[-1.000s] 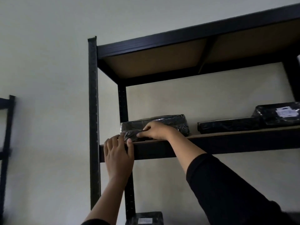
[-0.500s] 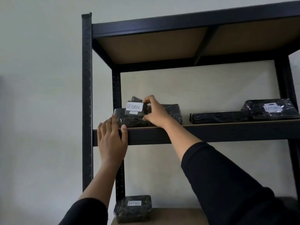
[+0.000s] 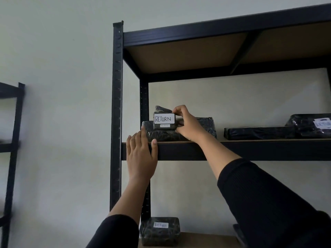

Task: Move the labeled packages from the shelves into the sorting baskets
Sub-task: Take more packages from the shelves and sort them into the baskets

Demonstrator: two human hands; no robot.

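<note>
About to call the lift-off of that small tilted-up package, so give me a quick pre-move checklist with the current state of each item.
1. Label readable: ok, small package shows RETURN.
2. Right hand grips it: ok, thumb and fingers pinch its right end.
3. Left hand steadying: ok, fingers touch the larger package underneath, thumb on the shelf edge.
4. Larger package seated on shelf: ok.
5. Headroom under upper shelf: ok.
6. Sorting basket ready: cannot tell, none in view.
</note>
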